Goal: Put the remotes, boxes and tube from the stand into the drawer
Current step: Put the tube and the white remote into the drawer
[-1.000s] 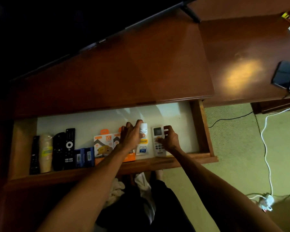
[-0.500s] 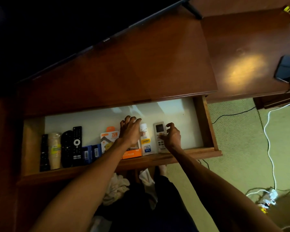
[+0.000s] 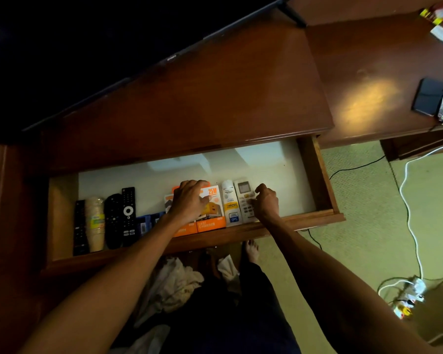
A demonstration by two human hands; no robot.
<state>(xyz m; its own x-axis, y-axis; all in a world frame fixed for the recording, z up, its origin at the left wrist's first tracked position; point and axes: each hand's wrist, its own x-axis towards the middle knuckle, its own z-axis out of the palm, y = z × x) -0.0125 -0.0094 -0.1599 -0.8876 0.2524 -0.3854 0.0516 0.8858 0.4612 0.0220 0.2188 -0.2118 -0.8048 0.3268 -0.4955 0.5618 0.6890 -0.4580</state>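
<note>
The wooden drawer (image 3: 317, 175) is pulled out, and its pale floor holds a row of things along the front. From the left lie a black remote (image 3: 79, 226), a rounded black remote (image 3: 113, 218), a black remote with a white ring (image 3: 128, 213), small blue boxes (image 3: 146, 223), two orange boxes (image 3: 211, 215), a white tube (image 3: 230, 203) and a white remote (image 3: 244, 198). My left hand (image 3: 189, 201) lies spread on the orange boxes. My right hand (image 3: 266, 204) is curled at the white remote's right edge, fingertips on its buttons.
A stack of paper cups (image 3: 95, 223) lies between the black remotes. A dark TV (image 3: 62, 47) stands on the stand top (image 3: 215, 93). At right are a desk (image 3: 368, 72) with a black pad (image 3: 426, 97), floor cables (image 3: 409, 213) and a power strip (image 3: 409, 295).
My left hand has left the white tube and moved left onto the orange boxes. The tube now lies uncovered. My right hand stays at the white remote.
</note>
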